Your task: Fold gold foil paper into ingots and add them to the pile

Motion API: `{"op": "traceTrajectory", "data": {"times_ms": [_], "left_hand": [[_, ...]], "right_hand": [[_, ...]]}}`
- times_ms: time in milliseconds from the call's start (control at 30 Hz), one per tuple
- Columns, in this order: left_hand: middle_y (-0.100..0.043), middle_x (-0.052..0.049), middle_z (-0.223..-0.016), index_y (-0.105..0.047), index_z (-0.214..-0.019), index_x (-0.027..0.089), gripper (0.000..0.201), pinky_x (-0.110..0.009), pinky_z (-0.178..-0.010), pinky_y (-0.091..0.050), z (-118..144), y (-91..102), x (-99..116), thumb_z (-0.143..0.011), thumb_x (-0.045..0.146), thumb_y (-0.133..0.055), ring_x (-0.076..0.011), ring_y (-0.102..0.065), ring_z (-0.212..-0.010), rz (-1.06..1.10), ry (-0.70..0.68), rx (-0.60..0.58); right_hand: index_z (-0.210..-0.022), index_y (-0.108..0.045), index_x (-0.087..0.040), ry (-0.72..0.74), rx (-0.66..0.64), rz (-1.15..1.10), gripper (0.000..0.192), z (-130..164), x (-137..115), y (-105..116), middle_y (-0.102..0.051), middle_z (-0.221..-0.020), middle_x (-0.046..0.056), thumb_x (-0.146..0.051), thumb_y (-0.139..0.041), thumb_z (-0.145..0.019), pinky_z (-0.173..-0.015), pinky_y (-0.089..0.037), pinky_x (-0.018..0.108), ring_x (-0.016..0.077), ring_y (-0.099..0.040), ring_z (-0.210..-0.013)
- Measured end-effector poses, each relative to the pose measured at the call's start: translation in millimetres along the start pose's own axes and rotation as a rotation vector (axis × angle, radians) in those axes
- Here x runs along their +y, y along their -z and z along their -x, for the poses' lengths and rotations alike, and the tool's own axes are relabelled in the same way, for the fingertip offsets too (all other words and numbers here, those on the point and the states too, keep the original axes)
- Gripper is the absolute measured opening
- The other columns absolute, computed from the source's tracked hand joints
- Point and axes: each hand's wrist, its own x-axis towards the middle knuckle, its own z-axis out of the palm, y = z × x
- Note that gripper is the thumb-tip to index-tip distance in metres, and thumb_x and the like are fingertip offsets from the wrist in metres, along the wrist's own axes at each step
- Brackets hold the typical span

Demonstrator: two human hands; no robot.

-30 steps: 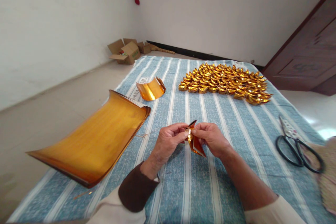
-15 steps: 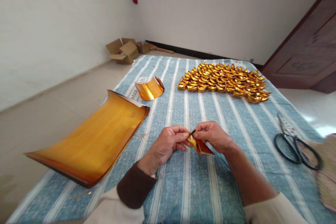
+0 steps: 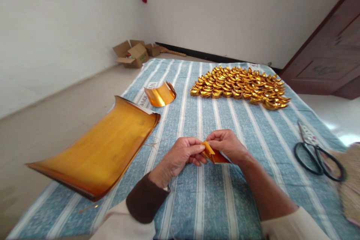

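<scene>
A small folded piece of gold foil paper [image 3: 208, 150] is held between both hands above the cloth. My left hand [image 3: 184, 153] pinches its left end with thumb and forefinger. On the other side my right hand [image 3: 227, 145] grips the upper right part, its fingers hiding some of the paper. An orange-red face of the piece shows below the right fingers. Left of my hands lies a curved stack of large gold foil sheets [image 3: 104, 146]. Farther off, a smaller curled gold sheet [image 3: 161, 95] stands on the cloth.
Rows of folded gold paper ingots [image 3: 239, 86] cover the far right of the blue striped tablecloth [image 3: 180, 210]. Black-handled scissors [image 3: 317, 157] lie at the right, beside a tan woven piece [image 3: 351, 183]. Open cardboard boxes [image 3: 137, 56] sit on the floor beyond.
The paper piece has turned between my fingers: a dark thin edge showed before, and a flat gold flap shows now. My left hand has shifted slightly to the right.
</scene>
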Motion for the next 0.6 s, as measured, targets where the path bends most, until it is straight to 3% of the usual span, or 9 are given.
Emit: {"op": "traceTrajectory", "data": {"times_ms": [400, 600], "left_hand": [[-0.070, -0.005, -0.065, -0.068, -0.080, 0.011, 0.021, -0.021, -0.052, -0.046, -0.6, -1.8, 0.1, -0.072, 0.030, -0.074, -0.0110, -0.063, -0.052, 0.010, -0.057, 0.101], [-0.069, -0.005, -0.061, -0.067, -0.077, 0.012, 0.020, -0.020, -0.052, -0.046, -0.9, -2.2, -0.8, -0.073, 0.031, -0.072, -0.0112, -0.063, -0.052, -0.040, -0.061, 0.102]], "right_hand": [[-0.067, -0.069, -0.016, 0.017, -0.006, -0.018, 0.033, 0.9, -0.3, 1.9, -0.057, -0.053, -0.002, -0.049, -0.070, -0.073, -0.045, -0.035, 0.021, 0.0074, -0.046, -0.046], [-0.072, -0.070, -0.017, 0.004, -0.050, -0.031, 0.024, 1.6, 0.7, 0.8, -0.065, -0.061, 0.000, -0.040, -0.076, -0.067, -0.050, -0.042, 0.023, 0.0097, -0.056, -0.052]]}}
